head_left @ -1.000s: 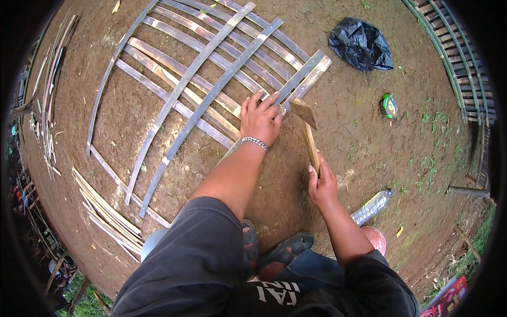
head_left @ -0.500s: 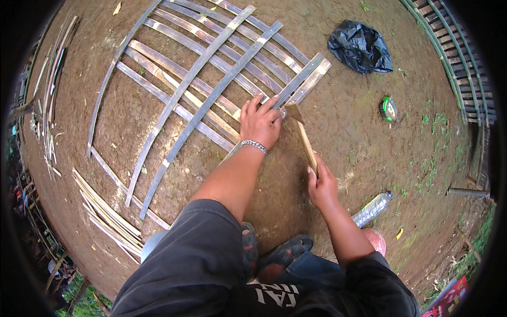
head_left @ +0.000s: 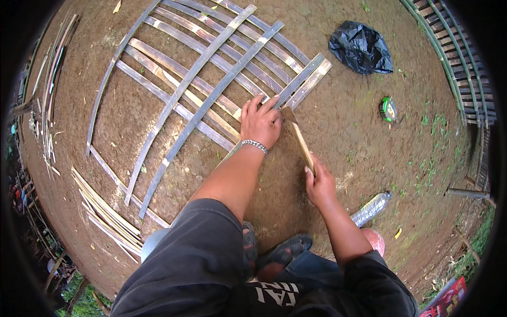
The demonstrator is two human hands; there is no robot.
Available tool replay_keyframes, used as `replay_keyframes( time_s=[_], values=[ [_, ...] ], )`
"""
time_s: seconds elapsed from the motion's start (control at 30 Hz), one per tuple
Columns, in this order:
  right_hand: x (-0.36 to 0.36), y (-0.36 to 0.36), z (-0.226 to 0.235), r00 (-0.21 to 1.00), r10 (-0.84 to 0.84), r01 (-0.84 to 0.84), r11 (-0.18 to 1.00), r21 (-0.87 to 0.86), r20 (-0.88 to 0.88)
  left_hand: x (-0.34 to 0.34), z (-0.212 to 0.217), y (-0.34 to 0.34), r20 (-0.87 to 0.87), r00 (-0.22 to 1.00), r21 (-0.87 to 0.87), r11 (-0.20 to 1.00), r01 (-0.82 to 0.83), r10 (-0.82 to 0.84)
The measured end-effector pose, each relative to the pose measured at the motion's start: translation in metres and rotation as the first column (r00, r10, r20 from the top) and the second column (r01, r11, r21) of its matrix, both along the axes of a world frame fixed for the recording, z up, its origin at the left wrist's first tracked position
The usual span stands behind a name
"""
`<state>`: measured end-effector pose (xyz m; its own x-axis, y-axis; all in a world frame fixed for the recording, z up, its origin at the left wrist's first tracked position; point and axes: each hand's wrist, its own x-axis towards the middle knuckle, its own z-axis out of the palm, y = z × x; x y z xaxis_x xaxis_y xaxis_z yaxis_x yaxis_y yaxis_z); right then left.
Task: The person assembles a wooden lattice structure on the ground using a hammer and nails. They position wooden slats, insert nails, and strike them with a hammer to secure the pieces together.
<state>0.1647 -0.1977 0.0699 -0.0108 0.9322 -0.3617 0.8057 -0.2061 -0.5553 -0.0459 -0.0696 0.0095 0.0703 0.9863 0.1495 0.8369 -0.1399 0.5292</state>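
Note:
A lattice of flat, dark bamboo slats (head_left: 212, 96) lies on the soil in front of me, its strips crossing one another. At its near right corner, my left hand (head_left: 260, 127) grips the end of a slat, fingers bent over the top. Whether a nail sits between thumb and forefinger is hidden. My right hand (head_left: 320, 182) is closed round the wooden handle of a hammer (head_left: 302, 142). The hammer's head is right beside my left fingertips, at the slat's end. A chain bracelet circles my left wrist.
A black plastic bag (head_left: 362, 47) and a green tape measure (head_left: 388, 109) lie to the right. Nearer me are a clear plastic bottle (head_left: 371, 210) and a pinkish round object (head_left: 374, 240). Thin bamboo strips (head_left: 108, 216) lie at left; a slatted bamboo structure (head_left: 465, 68) stands far right.
The hammer's head has shifted slightly left and toward me, closer to my left fingers. My right hand has moved a little left with it. My left hand stays on the slat.

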Motion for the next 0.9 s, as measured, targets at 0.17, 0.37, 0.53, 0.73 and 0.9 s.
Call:
replay_keyframes(
  time_s=[0.17, 0.37, 0.53, 0.73, 0.9],
  values=[
    [-0.0034, -0.0020, -0.0037, 0.989, -0.008, 0.050, 0.959, 0.280, -0.150, -0.0003, 0.0001, 0.0000, 0.030, 1.000, 0.022, 1.000, -0.002, 0.001],
    [-0.0017, 0.0002, -0.0050, 0.998, -0.013, 0.020, 0.990, 0.140, -0.054, -0.0004, -0.0012, -0.0005, -0.012, 1.000, 0.019, 1.000, 0.006, -0.006],
    [-0.0023, -0.0009, -0.0011, 0.995, -0.008, 0.031, 0.974, 0.224, -0.099, 0.0000, 0.0006, 0.0004, 0.017, 1.000, 0.023, 1.000, 0.005, -0.005],
    [-0.0032, -0.0023, -0.0004, 0.994, 0.019, 0.010, 0.965, 0.262, -0.110, -0.0004, 0.0001, -0.0009, 0.026, 1.000, 0.027, 1.000, -0.003, 0.002],
    [-0.0007, 0.0008, -0.0027, 1.000, 0.006, -0.005, 0.994, 0.105, -0.003, -0.0001, -0.0028, -0.0001, 0.012, 1.000, 0.018, 1.000, -0.008, 0.008]
  ],
)
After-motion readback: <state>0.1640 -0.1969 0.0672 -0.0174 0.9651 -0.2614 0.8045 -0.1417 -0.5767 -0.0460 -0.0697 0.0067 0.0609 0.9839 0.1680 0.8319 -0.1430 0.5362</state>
